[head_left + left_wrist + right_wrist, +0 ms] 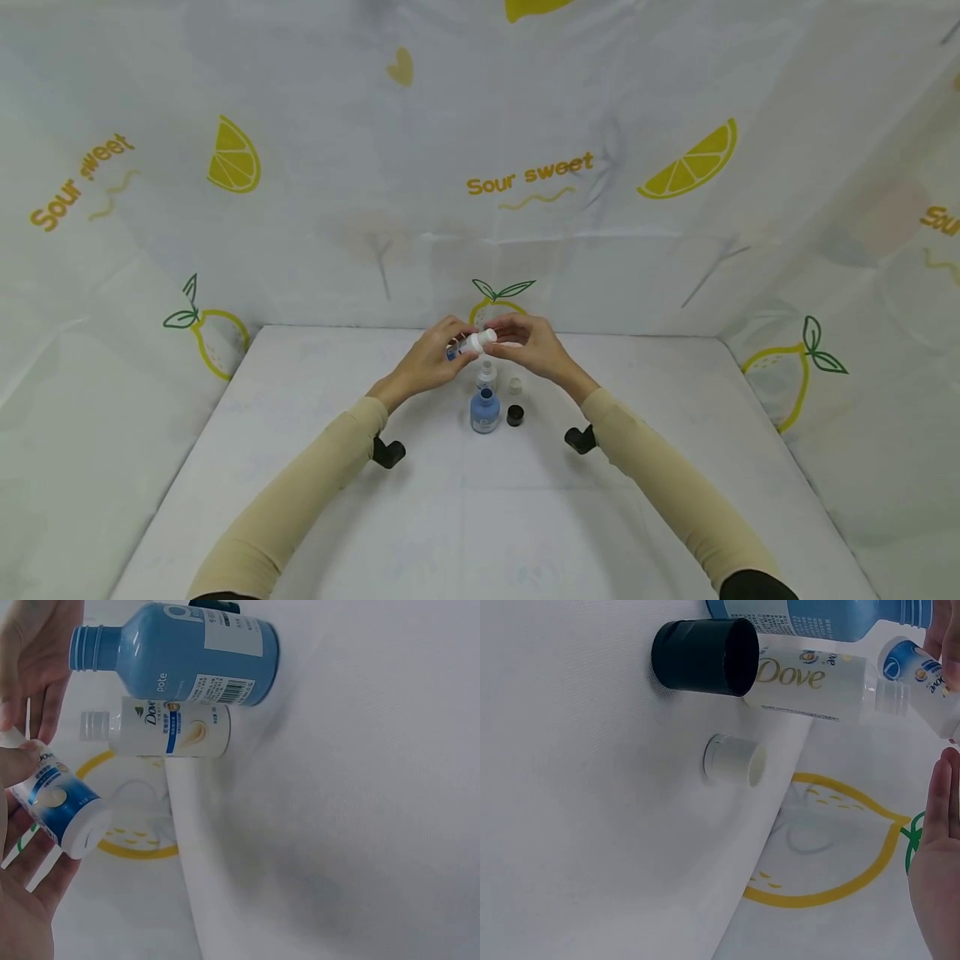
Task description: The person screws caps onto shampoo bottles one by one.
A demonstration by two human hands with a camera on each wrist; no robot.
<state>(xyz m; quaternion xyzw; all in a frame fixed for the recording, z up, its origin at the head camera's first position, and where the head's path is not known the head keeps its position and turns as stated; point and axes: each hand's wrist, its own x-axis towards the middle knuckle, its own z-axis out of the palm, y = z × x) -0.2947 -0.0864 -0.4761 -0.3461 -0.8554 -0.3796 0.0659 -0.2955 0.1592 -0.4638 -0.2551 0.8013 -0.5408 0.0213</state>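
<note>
My left hand (435, 357) holds a small white-and-blue Dove bottle (64, 799), tilted above the table with its white cap (487, 336) toward the right. Thumb and fingers of my right hand (534, 346) are at that cap, the thumb close below it and the other fingers above. Below the hands, an uncapped white Dove bottle (176, 729) stands upright. In front of it is a larger blue bottle (484, 412), also upright with its neck bare.
To the right of the standing bottles, a black cap (705, 656) and a small white cap (735, 761) lie on the white table (405, 517). Behind the table hangs a pale cloth (315, 108) printed with lemons.
</note>
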